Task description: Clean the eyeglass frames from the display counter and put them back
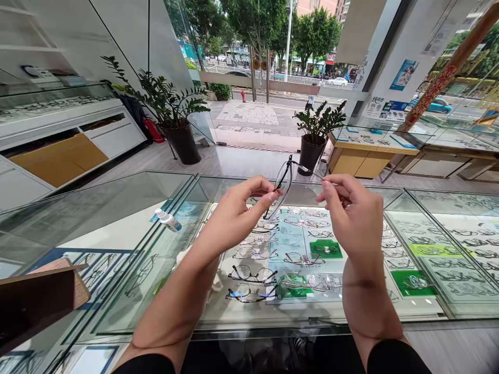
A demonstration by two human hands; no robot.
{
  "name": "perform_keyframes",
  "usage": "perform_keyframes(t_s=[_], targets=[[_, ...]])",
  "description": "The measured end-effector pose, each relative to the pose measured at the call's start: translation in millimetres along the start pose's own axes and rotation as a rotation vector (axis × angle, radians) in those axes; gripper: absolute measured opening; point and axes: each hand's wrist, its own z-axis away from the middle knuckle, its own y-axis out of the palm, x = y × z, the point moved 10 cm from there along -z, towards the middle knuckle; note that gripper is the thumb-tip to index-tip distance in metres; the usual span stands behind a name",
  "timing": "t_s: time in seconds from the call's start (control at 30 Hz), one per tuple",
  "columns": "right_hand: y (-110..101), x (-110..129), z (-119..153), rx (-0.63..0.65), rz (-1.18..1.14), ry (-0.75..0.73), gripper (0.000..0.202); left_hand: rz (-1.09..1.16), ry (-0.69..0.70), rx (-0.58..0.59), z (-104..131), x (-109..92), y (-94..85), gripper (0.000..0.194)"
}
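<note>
Roughly mid-frame, above the glass-topped bench (331,331): one pair of glasses (289,167), held up in the air by both hands, apart from everything below.

Left hand (244,210): thumb and forefinger closed in a pinch on the dark frame, low on its left side. Right hand (354,215): fingers pinched at the far end of a thin side arm; remaining fingers curled in.

Key relation: front of the glasses seen nearly edge-on, long axis steep, top leaning right, lower end dropping behind or beside the left fingers. Side arm runs from the top corner rightward and slightly down to the right fingers, so the hands sit at opposite ends of an angled piece. Left hand is nearer the bulk of the frame; right has only the arm tip. Position of the second side arm: cannot tell.

Beneath, centre of frame: rows of display eyeglasses (252,274) under the glass. White bottle (168,220) left of the left hand, well apart from the held pair.
</note>
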Motion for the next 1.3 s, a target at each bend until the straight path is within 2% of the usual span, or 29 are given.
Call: perform_keyframes(t_s=[0.07,0.17,0.33,0.4,0.47,0.57,0.63,0.87,1.13,1.3], targets=[[-6.4,-0.3,-1.3,-0.069,0.045,-0.021,0.020,-0.064,0.015,0.024,0.1,-1.2,-0.6,0.029],[-8.1,1.3,-2.8,-0.101,0.056,-0.053,0.024,-0.108,0.021,0.054,-0.1,0.4,-0.6,0.031],[-3.7,11.4,-0.1,-0.078,-0.049,-0.070,0.033,0.021,-0.005,0.027,-1.5,5.3,-1.4,0.031],[0.6,18.8,2.3,-0.032,-0.119,-0.080,0.032,0.090,-0.013,-0.011,-1.7,6.3,-2.4,0.030],[10.7,31.0,5.2,0.074,-0.163,-0.138,0.027,0.136,-0.012,-0.024,-1.4,6.2,-0.5,0.029],[30.5,47.8,12.0,0.256,-0.138,-0.256,0.027,0.158,0.007,0.021,-0.1,3.5,8.2,0.028],[38.1,50.8,14.6,0.298,-0.096,-0.290,0.030,0.148,0.010,0.046,0.7,2.4,13.0,0.029],[38.0,43.7,13.5,0.252,-0.064,-0.251,0.028,0.154,0.021,-0.044,-2.0,-0.9,7.6,0.026],[38.1,42.1,11.6,0.225,-0.086,-0.226,0.025,0.146,0.057,-0.036,-3.8,-2.1,14.0,0.022],[33.3,36.0,9.9,0.201,-0.113,-0.157,0.022,0.164,0.065,-0.083,-3.4,-0.7,15.5,0.022]])
